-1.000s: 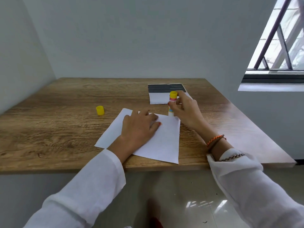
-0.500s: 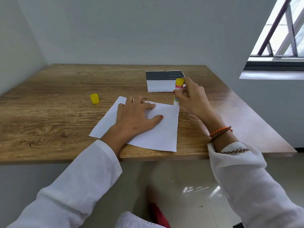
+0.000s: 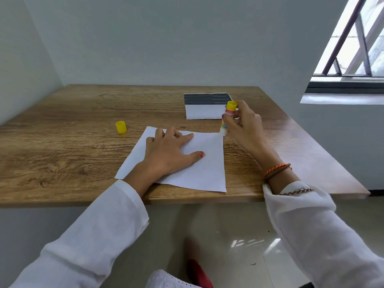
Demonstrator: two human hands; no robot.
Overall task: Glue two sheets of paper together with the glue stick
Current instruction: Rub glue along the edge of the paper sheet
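At paper's (image 3: pixel 205 163) far corner: right hand (image 3: pixel 245 125) grips glue stick (image 3: pixel 227 119), tip hidden | left hand (image 3: pixel 168 152) flat on sheet

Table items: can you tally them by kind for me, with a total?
White paper sheet: 1
Yellow-ended glue stick, in right hand: 1
Loose yellow plastic cap: 1
Black-and-white folded paper: 1
Total: 4

a plain room corner, perhaps an office or study space, is suggested, though the exact kind cannot be told. a wood-grain table (image 3: pixel 62 142) is set against bare grey walls (image 3: pixel 166 38) at the far and left sides. a barred window (image 3: pixel 357 42) is seen at the far right, and a glossy tiled floor (image 3: pixel 239 246) below.
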